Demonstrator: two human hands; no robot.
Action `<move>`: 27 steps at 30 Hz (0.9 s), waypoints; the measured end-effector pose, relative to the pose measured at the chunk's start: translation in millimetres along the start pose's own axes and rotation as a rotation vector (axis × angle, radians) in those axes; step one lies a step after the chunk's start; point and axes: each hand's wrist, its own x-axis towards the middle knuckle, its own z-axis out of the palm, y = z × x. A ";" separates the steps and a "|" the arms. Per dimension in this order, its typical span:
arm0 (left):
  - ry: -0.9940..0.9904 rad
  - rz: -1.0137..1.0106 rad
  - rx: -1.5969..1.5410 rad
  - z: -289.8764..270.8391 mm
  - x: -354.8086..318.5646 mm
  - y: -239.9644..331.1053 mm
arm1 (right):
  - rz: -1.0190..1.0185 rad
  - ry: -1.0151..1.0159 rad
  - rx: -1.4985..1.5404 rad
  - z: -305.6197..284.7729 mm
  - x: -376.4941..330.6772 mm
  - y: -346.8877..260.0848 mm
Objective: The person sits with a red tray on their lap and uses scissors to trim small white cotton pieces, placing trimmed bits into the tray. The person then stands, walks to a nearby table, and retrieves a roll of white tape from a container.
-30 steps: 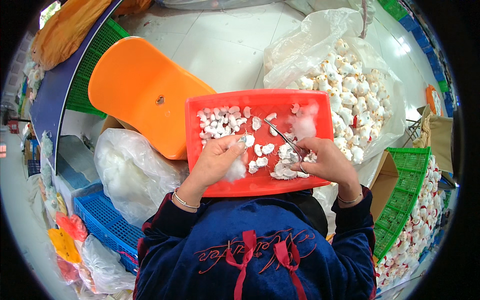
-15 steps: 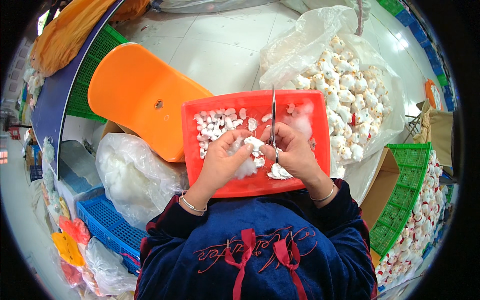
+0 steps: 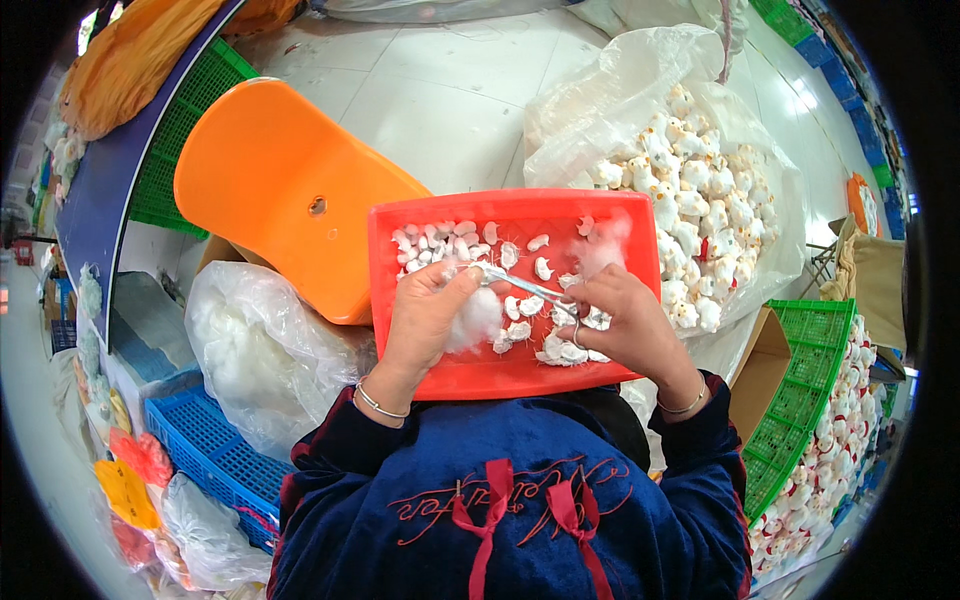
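Both my hands are over a red tray (image 3: 510, 386). My right hand (image 3: 625, 320) grips slim metal forceps (image 3: 530, 287) with ring handles, pointing left. At their tip, my left hand (image 3: 425, 315) pinches a small white fabric piece (image 3: 490, 272), mostly hidden by the fingers. White stuffing (image 3: 474, 322) lies just under the left fingers. Small, rounded, stuffed white pieces (image 3: 465, 240) are heaped at the tray's far left. Flat, frayed white pieces (image 3: 560, 350) lie near my right hand, and another tuft of stuffing (image 3: 606, 240) sits at the far right.
An orange chair (image 3: 290, 190) stands beyond the tray's left. Left of me are a clear bag of stuffing (image 3: 260, 350) and a blue crate (image 3: 215, 440). A large plastic bag of white plush pieces (image 3: 700, 200) lies at right, above a green crate (image 3: 800, 390).
The forceps have swung from upright to pointing left, their tip now at the piece in my left hand. My right hand has shifted slightly right and nearer me.
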 end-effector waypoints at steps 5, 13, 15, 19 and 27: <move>0.039 0.022 0.021 -1.5 0.2 -3.1 | -0.001 -0.022 -0.124 6.3 -4.6 1.6; 0.017 0.014 0.030 -4.5 -1.3 -1.0 | 0.025 -0.011 -0.053 8.2 -2.2 -0.3; -0.008 0.036 0.042 -4.5 -0.4 -5.5 | 0.039 -0.016 0.006 10.3 -0.3 -0.8; -0.061 0.028 0.010 -4.0 -1.4 -4.4 | 0.020 -0.017 0.089 13.7 -0.7 5.0; -0.068 0.062 0.220 -4.2 -4.2 4.5 | 0.000 -0.062 0.007 8.2 3.3 4.1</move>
